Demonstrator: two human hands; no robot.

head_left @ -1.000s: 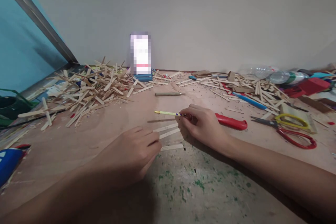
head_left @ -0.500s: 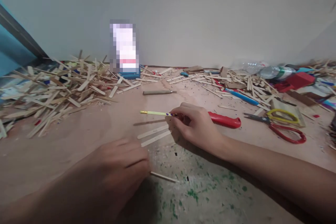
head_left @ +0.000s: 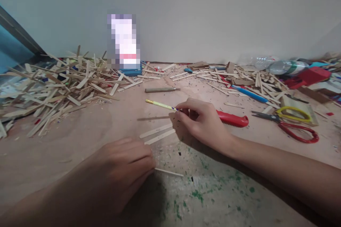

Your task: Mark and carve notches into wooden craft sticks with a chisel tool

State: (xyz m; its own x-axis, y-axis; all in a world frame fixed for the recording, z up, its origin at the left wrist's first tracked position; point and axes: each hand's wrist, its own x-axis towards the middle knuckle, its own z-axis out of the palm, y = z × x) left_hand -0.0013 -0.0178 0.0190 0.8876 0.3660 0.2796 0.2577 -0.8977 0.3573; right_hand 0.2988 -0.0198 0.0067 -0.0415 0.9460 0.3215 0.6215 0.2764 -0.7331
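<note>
My left hand [head_left: 128,166] is closed on a thin wooden craft stick [head_left: 169,172], seen edge-on, whose end pokes out to the right of the fingers. My right hand [head_left: 199,118] pinches a pale yellow pencil [head_left: 162,105] near one end; its eraser end points left, raised above the table. Between the hands, two flat craft sticks [head_left: 157,131] with small pencil marks lie side by side. A red-handled tool [head_left: 233,118] lies behind my right hand, which hides its front part.
A carving tool with a grey handle [head_left: 160,89] lies farther back. Scissors [head_left: 290,120] with yellow and red handles lie at right. A heap of craft sticks [head_left: 66,85] covers the back left, near a propped phone [head_left: 125,40]. Clear plastic bottles [head_left: 286,67] stand against the wall at right.
The pencil has tilted, its eraser end rising. My left hand has shifted slightly right and up with the craft stick. The view has moved a little.
</note>
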